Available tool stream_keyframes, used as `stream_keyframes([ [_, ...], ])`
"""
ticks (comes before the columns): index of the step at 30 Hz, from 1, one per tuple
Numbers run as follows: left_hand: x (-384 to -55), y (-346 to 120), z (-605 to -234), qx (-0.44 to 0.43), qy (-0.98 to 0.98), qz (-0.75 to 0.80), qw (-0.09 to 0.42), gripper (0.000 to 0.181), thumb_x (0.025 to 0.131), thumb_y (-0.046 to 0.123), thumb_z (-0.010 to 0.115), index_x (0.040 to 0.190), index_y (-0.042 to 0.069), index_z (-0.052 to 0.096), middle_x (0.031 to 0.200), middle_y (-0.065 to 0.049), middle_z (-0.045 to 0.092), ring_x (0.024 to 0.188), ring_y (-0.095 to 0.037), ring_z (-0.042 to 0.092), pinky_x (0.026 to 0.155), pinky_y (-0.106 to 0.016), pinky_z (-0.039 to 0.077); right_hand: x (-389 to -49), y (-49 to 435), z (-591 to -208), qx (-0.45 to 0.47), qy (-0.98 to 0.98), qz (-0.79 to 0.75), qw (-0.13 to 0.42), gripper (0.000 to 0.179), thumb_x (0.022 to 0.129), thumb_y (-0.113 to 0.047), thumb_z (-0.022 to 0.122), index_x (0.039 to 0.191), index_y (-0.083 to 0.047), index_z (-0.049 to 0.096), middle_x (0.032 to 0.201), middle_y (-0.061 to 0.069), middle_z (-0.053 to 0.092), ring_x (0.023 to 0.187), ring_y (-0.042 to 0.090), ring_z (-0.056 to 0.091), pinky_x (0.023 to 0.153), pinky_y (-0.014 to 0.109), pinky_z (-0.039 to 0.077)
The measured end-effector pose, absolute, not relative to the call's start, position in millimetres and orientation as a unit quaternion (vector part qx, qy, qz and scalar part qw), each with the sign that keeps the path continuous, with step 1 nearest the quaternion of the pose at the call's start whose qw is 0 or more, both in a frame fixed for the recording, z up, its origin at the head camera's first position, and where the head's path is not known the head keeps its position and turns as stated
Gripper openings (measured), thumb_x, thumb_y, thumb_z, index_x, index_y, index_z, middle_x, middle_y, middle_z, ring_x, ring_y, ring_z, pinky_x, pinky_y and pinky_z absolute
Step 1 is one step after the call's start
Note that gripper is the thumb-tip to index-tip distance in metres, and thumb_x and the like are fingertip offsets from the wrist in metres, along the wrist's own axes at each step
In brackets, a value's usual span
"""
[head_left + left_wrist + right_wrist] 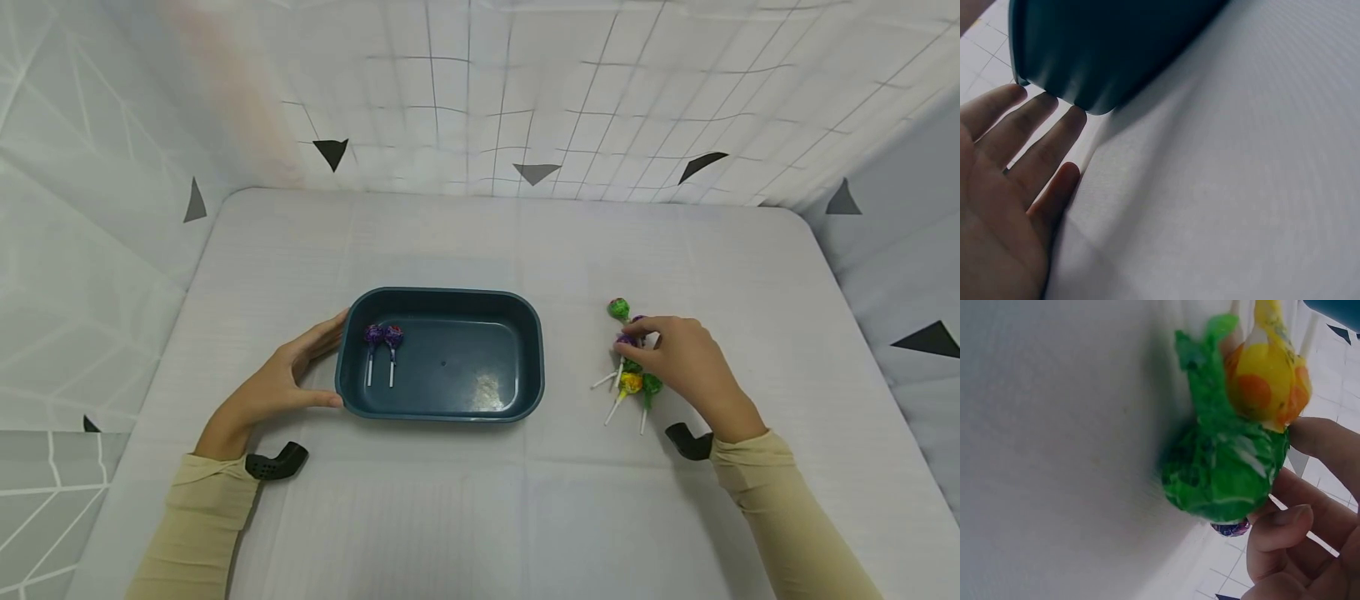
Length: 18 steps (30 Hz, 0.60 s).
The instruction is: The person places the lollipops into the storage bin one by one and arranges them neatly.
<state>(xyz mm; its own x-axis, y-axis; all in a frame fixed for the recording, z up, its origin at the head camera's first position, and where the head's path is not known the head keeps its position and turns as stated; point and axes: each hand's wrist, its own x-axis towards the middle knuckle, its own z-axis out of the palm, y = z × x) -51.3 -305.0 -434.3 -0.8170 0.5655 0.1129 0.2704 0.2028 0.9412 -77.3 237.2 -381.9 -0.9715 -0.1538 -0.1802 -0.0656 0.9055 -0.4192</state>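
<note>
A dark teal plastic tray (442,343) sits left of centre on the table. My left hand (281,383) rests its straight fingertips on the tray's left end, with the thumb by the near corner. Inside lie two purple-wrapped lollipops (383,336), side by side with sticks toward me. To the tray's right, my right hand (678,354) pinches a purple lollipop (624,340) between thumb and forefinger, over a small pile. A yellow lollipop (631,383) and a green lollipop (651,385) lie just below the fingers; another green lollipop (618,309) is above them. The hand partly hides the pile.
A white cloth covers the table (465,500). White sheets with a grid pattern hang behind the far edge. Black wrist-worn devices, a left one (277,461) and a right one (688,442), jut inward from the sleeves close over the cloth.
</note>
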Motion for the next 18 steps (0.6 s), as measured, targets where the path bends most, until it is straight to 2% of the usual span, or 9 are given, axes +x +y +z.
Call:
stream_keyframes([
  [8, -51.1, -305.0, -434.9, 0.277, 0.763, 0.569, 0.128, 0.119, 0.07, -0.013, 0.088, 0.166, 0.01, 0.021, 0.172, -0.011, 0.024, 0.153, 0.0, 0.032, 0.123, -0.012, 0.03, -76.6, 238.2, -382.0, -0.057, 0.969, -0.218, 0.101, 0.031, 0.091, -0.032, 0.08, 0.111, -0.008, 0.08, 0.085, 0.01, 0.074, 0.067, 0.019, 0.058, 0.049, 0.029, 0.042],
  [18, -50.8, -304.6, -433.6, 0.274, 0.764, 0.569, 0.129, 0.118, 0.07, -0.012, 0.088, 0.166, 0.01, 0.022, 0.172, -0.012, 0.025, 0.153, 0.0, 0.032, 0.123, -0.012, 0.03, -76.4, 236.6, -380.6, -0.068, 0.968, -0.228, 0.084, 0.026, 0.09, -0.032, 0.081, 0.107, -0.012, 0.081, 0.088, 0.006, 0.075, 0.067, 0.017, 0.056, 0.049, 0.028, 0.041],
])
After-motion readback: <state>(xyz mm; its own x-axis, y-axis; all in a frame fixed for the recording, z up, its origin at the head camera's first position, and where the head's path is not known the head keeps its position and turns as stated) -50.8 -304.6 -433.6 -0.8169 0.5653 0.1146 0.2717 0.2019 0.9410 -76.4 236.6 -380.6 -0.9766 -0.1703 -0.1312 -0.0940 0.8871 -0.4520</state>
